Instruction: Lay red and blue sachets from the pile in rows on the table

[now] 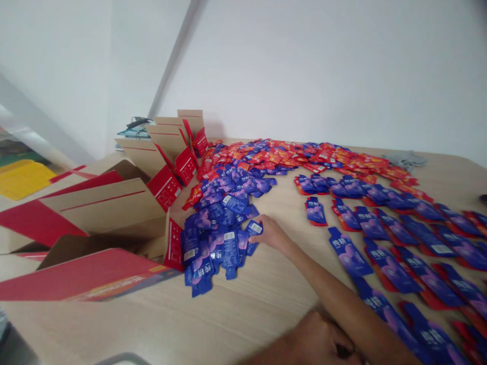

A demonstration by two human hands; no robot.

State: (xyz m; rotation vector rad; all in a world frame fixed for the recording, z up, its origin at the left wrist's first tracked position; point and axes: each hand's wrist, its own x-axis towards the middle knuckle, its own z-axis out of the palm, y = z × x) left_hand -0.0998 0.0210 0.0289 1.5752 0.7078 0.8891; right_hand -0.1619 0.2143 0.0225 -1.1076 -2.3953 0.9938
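Observation:
Stretched in from the lower right, my right hand [272, 235] pinches a small blue-purple sachet [254, 228] with a white label at the right edge of a heap. That heap of blue sachets [216, 235] lies loosely piled beside the cartons. Close to the camera at the bottom, my left hand [317, 334] is blurred, partly behind the right forearm, and its fingers cannot be made out. On the right of the table, rows of blue sachets lie on top of red ones, including a short stack [315, 211] and a longer blue sachet [350, 252].
Open red-and-brown cartons [106, 213] line the left side, their flaps standing up. A long mound of red and blue sachets [274, 152] runs along the back of the wooden table [243, 314] near the wall. A grey crumpled item [407, 159] lies behind; something yellow [25, 177] is far left.

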